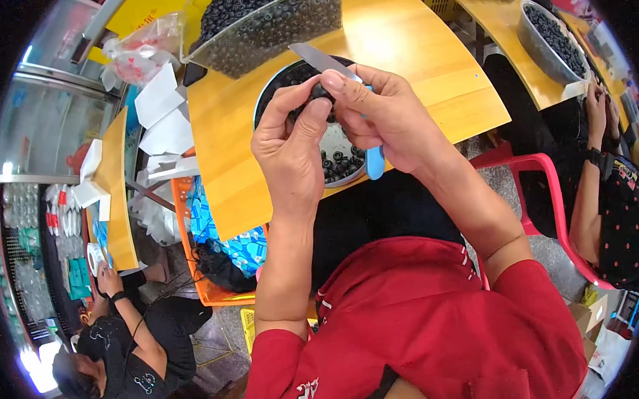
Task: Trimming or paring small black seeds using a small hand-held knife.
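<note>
- Yellow table in front of the person, its wood shiny; a second table stands to the right, apart from it.
- Person in black sits at far left, a white roll at one hand; another person's forearm shows at far right.
- Pink chair to the right, its back curved.
- Orange crate beside the table's left edge; blue packets fill part of it.
- Clear tub at the table's far side, heaped with dark balls; a similar tub stands on the second table.
- Bowl near the table's front edge, under the hands; more dark balls lie in it, with pale bottom showing between.
- Right hand is wrapped round the knife; its thumb reaches to the held ball.
- Left hand has thumb and forefinger pinched together on that ball.
- Knife has a blue handle pointing down; its blade slants up and left, beyond the fingers.
- Held ball sits between the two hands, above the bowl; fingers partly hide it.
</note>
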A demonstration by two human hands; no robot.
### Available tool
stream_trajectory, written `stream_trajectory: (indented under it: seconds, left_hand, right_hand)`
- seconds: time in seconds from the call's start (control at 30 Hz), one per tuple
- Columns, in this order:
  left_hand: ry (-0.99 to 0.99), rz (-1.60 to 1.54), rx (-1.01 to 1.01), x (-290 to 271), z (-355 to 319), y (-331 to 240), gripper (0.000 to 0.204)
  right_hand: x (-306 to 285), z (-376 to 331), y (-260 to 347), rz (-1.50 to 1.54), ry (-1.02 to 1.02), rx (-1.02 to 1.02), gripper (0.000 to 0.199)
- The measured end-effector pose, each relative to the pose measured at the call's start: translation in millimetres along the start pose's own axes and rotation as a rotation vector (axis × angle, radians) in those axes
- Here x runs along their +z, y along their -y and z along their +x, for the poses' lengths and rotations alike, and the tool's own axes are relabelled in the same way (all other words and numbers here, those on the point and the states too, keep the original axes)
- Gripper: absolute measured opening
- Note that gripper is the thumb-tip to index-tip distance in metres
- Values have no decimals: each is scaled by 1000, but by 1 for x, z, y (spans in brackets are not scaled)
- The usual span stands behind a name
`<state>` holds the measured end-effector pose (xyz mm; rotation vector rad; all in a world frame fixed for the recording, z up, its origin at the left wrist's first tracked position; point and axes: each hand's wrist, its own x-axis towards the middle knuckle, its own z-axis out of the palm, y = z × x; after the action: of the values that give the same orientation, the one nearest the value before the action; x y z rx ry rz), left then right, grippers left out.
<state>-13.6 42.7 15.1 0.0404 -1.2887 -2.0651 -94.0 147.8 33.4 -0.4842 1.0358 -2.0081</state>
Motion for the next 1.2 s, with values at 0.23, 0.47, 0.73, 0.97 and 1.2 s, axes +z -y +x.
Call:
stream_trajectory:
  seconds: [0.23,0.47,0.73,0.97,1.2]
  left_hand:
    - [-18,-70,-58,-3,0,-1,24]
    - [-78,3,-22,-4,2,-4,22]
    - [-82,-108,-85,-8,3,-3,25]
    - [31,-45,-51,-15,5,-1,24]
    - [20,-102,-74,-14,5,-4,24]
  right_hand:
    - [6,2,1,-144,-55,-64,20]
    - [7,2,-2,-464,-97,-272,26]
    - [9,0,6,-533,82,-340,35]
    - [2,4,5,-564,158,-318,35]
    - [1,6,2,-595,115,-317,33]
